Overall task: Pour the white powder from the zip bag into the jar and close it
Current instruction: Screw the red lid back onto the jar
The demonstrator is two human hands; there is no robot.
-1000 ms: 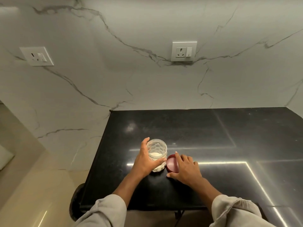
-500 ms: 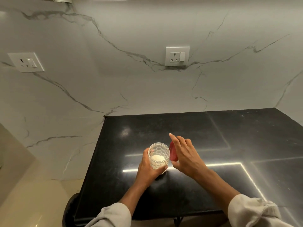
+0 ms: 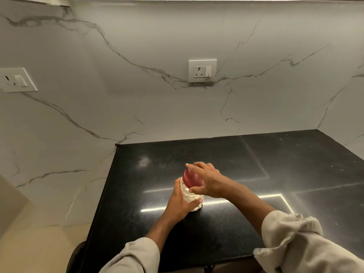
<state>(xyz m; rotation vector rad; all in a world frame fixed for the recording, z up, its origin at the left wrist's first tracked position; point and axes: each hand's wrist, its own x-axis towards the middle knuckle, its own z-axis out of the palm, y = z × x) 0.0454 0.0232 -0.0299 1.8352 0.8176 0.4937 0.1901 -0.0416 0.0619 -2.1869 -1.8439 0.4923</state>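
Clear faceted jar [image 3: 190, 196] stands upright on the black table [image 3: 226, 154], near its middle. Left hand [image 3: 180, 203] is wrapped around the jar's lower body, fingers closed on it. Right hand [image 3: 206, 182] grips the red lid [image 3: 190, 178], which sits tilted on the jar mouth; whether it is seated I cannot tell. White powder shows through the glass at the bottom. Pale sleeves [image 3: 295, 243] on both forearms.

left hand [image 3: 178, 201] hides jar [image 3: 190, 196] side, left socket [image 3: 14, 79] cropped
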